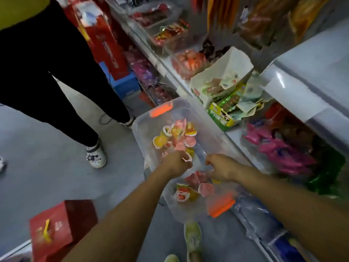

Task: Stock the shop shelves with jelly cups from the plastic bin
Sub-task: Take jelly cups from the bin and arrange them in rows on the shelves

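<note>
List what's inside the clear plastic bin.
Pink and yellow jelly cups lie in the bin; the left hand grips one, the right hand reaches in. Anything under the hands is hidden.

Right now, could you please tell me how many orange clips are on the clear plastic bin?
2. One orange clip is on the far end of the plastic bin; the other is on its near end. The arms cover part of the rim, so another could be hidden.

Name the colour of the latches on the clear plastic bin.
Orange, both the far latch and the near latch; seen in the head view.
</note>
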Motion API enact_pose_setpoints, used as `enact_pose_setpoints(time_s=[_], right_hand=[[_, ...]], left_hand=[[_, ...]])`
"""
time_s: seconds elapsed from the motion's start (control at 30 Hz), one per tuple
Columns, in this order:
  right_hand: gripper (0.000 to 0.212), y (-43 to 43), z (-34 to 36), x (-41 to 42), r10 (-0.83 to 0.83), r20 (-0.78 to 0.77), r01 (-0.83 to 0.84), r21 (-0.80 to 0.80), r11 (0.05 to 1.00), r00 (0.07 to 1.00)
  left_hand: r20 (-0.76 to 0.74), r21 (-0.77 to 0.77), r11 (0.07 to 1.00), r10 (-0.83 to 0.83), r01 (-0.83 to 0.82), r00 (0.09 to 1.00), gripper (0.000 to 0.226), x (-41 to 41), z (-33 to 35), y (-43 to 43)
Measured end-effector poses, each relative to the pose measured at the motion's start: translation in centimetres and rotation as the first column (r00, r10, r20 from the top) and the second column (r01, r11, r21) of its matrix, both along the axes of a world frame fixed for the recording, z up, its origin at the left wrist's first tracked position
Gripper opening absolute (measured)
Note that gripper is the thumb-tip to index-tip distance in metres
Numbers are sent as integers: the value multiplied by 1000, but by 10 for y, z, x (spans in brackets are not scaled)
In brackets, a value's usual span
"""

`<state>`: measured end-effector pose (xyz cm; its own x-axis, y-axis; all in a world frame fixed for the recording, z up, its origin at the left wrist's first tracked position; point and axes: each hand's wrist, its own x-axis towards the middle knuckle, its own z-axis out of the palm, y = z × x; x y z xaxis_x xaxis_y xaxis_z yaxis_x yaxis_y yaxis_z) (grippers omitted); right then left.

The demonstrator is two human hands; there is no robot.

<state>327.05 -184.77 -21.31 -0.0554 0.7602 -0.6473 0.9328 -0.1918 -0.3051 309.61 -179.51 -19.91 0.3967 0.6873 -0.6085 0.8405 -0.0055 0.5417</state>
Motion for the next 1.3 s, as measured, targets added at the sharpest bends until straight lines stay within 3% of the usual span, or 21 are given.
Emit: enact_pose_setpoints(time_s=[0.2,0.37,0.57,0.77,0.87,0.97,1.13,1.3], right_hand=[[35,13,-97,-4,123,84,-124,12,992,989],[38,19,-138,-6,323,232,-317,-64,946,918],[33,23,-159,-10,306,232,-293,-91,952,923],[38,22,-146,-5,188,185,-184,-36,982,965],[38,17,-125,-6,71,116,-73,18,997,991],[23,9,-100,-9,-57,-23,59,69,996,998],[27,-14,-42,-13,-237,-197,264,125,956,951],[40,-49,15,-21,-409,-314,474,166,865,857]], left_hand=[[-209,-197,980,-31,-11,977,58,31,-101,4],[-321,-314,949,-107,1,941,50,35,-165,-1],[-324,-301,944,34,-137,945,29,41,-185,3],[-280,-182,965,132,-187,951,52,45,-170,12],[-187,-132,966,194,-220,963,49,40,-144,14],[-58,-130,964,226,-231,972,40,29,-110,11],[119,-74,962,272,-264,955,28,3,-46,-10],[222,1,962,265,-272,938,34,-19,16,-44]])
